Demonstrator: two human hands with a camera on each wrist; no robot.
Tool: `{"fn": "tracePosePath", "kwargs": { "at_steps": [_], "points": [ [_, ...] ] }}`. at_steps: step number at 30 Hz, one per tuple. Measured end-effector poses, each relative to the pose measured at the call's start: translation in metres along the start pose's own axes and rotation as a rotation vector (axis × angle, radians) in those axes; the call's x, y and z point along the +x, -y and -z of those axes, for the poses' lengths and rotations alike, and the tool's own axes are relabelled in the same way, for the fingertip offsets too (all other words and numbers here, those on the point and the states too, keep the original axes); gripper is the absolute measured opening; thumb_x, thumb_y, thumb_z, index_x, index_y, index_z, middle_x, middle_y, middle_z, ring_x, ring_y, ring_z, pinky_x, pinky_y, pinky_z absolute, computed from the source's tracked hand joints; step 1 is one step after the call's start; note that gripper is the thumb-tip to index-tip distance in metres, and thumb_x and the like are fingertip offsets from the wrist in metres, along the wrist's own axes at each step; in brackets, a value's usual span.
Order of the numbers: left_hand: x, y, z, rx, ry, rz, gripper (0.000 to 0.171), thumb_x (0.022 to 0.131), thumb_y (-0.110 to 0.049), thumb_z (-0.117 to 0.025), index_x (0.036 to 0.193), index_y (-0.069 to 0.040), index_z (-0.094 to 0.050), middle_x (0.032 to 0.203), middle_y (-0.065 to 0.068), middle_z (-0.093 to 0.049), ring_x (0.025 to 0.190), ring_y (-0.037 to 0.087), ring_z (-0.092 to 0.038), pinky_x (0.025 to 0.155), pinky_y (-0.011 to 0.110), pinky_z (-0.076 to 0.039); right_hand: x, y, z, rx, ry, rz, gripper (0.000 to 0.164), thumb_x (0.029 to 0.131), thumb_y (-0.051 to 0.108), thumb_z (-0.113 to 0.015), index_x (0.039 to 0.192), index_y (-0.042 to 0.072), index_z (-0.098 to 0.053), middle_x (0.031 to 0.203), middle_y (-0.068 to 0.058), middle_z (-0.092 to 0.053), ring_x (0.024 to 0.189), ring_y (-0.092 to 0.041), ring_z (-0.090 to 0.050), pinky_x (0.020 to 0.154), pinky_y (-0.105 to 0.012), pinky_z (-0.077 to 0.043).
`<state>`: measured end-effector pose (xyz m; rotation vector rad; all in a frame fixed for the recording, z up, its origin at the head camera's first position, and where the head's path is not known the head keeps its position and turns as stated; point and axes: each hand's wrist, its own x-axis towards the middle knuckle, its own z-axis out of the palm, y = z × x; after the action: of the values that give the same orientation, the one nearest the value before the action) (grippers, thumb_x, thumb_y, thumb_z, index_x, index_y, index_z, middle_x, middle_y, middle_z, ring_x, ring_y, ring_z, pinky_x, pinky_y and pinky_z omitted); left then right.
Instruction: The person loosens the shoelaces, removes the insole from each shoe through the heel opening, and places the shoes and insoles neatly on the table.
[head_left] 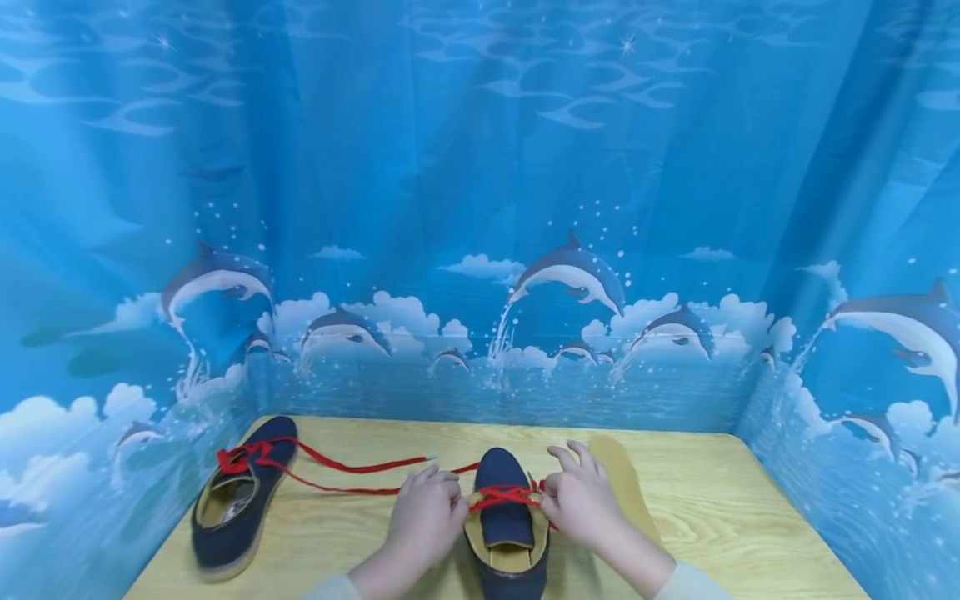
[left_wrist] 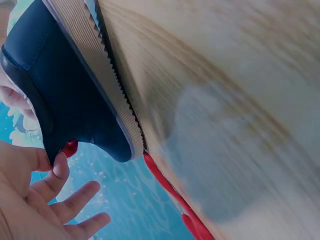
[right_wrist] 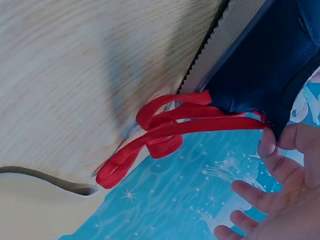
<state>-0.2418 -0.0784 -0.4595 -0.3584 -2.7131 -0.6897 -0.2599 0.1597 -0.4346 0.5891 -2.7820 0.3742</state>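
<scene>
A navy shoe [head_left: 507,527] with a tan lining and tan sole stands on the table between both hands, its toe pointing away. Red lace [head_left: 501,497] crosses over its tongue. My left hand [head_left: 429,510] pinches the left eyelet flap between thumb and index finger, other fingers spread, as the left wrist view shows on the shoe's side [left_wrist: 65,90]. On the opposite side, my right hand [head_left: 585,502] pinches the right eyelet flap at its corner. Loose loops of red lace [right_wrist: 165,129] hang beside the toe in the right wrist view, running up to those fingertips.
A second navy shoe [head_left: 258,500], its red lace tied, stands at the table's left edge. Red lace [head_left: 352,465] stretches from it toward the middle. Beyond my right hand lies a flat tan insole [head_left: 624,479]. A blue dolphin-print curtain [head_left: 480,208] encloses the wooden table [head_left: 720,517].
</scene>
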Motion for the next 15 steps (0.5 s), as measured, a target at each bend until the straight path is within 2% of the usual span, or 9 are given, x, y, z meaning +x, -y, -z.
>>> {"fn": "tracePosePath", "kwargs": {
  "at_steps": [7,15],
  "points": [
    [-0.0033,0.0023,0.0007,-0.038,0.044,0.043,0.038,0.090,-0.019,-0.068,0.057,-0.020,-0.050,0.112,0.010,-0.072,0.121,0.041,-0.057,0.105,0.069,-0.036,-0.0026,0.0028,0.0000,0.035,0.008,-0.004,0.036,0.082,0.015,-0.070,0.054,0.027,-0.051,0.140,-0.016,-0.056,0.138,-0.046,-0.036,0.105,-0.071,-0.032],
    [-0.0054,-0.0034,-0.0047,0.007,-0.007,0.007,0.036,0.090,-0.033,-0.074,0.061,-0.026,-0.053,0.112,0.008,-0.073,0.122,0.042,-0.057,0.105,0.070,-0.035,-0.0026,0.0087,-0.0074,-0.006,-0.041,0.032,0.035,0.086,0.022,-0.069,0.057,0.026,-0.049,0.138,-0.016,-0.058,0.138,-0.045,-0.036,0.108,-0.067,-0.032]
  ]
}}
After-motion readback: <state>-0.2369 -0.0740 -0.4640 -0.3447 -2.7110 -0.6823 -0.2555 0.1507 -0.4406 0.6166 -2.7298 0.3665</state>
